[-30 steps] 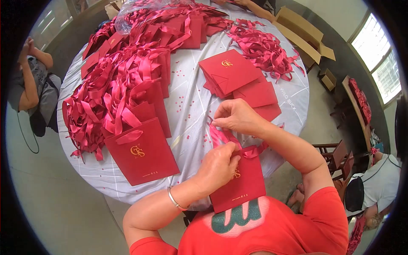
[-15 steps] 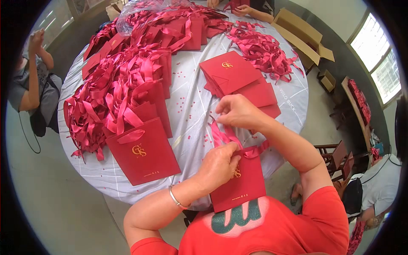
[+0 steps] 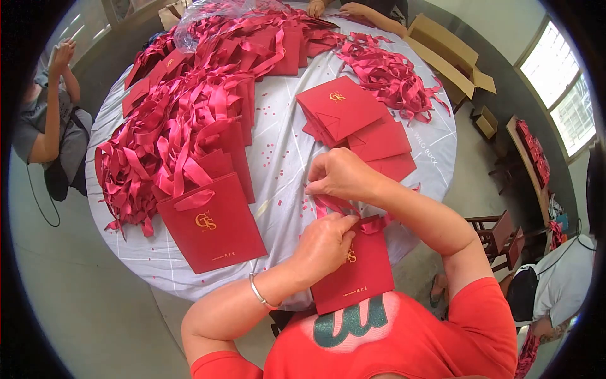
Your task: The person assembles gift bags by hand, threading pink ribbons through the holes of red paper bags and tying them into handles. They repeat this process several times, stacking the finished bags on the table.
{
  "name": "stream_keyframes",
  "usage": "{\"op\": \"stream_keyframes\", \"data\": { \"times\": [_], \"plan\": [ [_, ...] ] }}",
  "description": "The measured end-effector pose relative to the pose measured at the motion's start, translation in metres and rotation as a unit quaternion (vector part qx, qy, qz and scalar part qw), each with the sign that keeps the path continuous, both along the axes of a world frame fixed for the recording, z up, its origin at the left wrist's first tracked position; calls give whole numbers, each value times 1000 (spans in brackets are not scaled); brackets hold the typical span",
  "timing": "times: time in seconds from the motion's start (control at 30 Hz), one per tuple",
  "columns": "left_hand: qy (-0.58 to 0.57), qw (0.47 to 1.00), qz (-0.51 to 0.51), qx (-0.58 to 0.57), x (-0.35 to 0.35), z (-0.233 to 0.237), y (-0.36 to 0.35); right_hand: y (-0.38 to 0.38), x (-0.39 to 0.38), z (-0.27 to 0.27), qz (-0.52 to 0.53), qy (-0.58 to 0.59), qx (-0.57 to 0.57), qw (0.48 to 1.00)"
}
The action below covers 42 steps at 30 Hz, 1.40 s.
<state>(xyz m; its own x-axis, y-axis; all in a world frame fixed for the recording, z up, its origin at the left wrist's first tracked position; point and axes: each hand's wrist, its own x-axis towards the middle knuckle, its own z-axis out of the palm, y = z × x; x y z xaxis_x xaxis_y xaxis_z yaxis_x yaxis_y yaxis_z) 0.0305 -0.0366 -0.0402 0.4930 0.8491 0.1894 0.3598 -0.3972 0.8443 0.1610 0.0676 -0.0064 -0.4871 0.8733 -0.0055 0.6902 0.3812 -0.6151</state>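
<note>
A red paper gift bag with gold lettering stands against my shirt at the table's near edge. My left hand is closed on the bag's top edge, its thumb and fingers pinched together. Just above it, my right hand has its fingers bent in a pinch at the pink ribbon, which runs between the two hands. The fingertips partly hide what they grip. Another ribbon loop hangs at the bag's top right.
A finished-looking bag lies left, beside a heap of ribboned bags. Flat red bags are stacked ahead, with loose ribbons behind. Confetti dots the white tablecloth. A cardboard box and other people are around the table.
My right hand has moved slightly down and left, closer to my left hand, and the ribbon stretch between them is shorter. My left hand stays on the bag.
</note>
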Motion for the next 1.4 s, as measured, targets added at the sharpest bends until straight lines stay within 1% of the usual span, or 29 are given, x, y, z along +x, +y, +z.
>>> {"op": "stream_keyframes", "data": {
  "times": [0.13,0.2,0.33,0.4,0.43,0.5,0.57,0.63,0.7,0.73,0.77,0.8,0.83,0.93,0.97,1.03,1.1,1.13,1.2,1.4],
  "plan": [
    [5,1000,5,8,-1,3,-1,3,-8,0,8,-2,-11,1000],
    [11,1000,2,-2,-1,2,0,4,-10,0,14,-45,-3,999],
    [3,1000,-4,-6,-1,1,-1,1,-6,11,6,-34,-29,999],
    [8,1000,2,-2,-1,1,-1,-1,4,21,-56,42,-112,991],
    [6,1000,3,-2,-1,2,-2,3,13,13,-62,61,-79,993],
    [-20,1000,12,-3,0,4,-3,5,26,8,-132,107,-110,979],
    [-10,1000,3,0,-1,3,-2,7,33,2,-150,114,-123,974],
    [3,1000,-9,1,-1,0,-1,7,34,-5,-147,79,-92,982],
    [20,996,2,88,0,-8,0,6,32,-6,-142,69,-73,985],
    [21,996,2,87,0,-6,0,6,32,-6,-136,57,-54,988],
    [28,999,-6,43,0,-3,0,5,32,-5,-136,58,-55,987],
    [33,999,-14,0,-1,0,0,4,32,-2,-155,99,-96,978],
    [34,999,-15,0,-1,4,0,4,32,-1,-173,138,-135,966],
    [26,999,-4,-35,0,9,-1,5,35,-4,-172,146,-145,963],
    [10,999,4,-36,0,9,-2,5,35,-5,-173,146,-145,963],
    [-5,999,10,-36,0,7,-1,3,34,-6,-151,139,-70,976],
    [-2,999,-33,-10,-1,5,0,4,34,-15,-155,144,-51,976],
    [-2,999,-33,-10,-1,3,0,4,33,-18,-158,147,-33,976],
    [-21,999,-44,-18,-2,-2,1,4,32,-19,-160,157,-33,974],
    [-18,998,-46,-35,-2,2,1,3,29,-16,-180,194,-57,963]
  ]
}}
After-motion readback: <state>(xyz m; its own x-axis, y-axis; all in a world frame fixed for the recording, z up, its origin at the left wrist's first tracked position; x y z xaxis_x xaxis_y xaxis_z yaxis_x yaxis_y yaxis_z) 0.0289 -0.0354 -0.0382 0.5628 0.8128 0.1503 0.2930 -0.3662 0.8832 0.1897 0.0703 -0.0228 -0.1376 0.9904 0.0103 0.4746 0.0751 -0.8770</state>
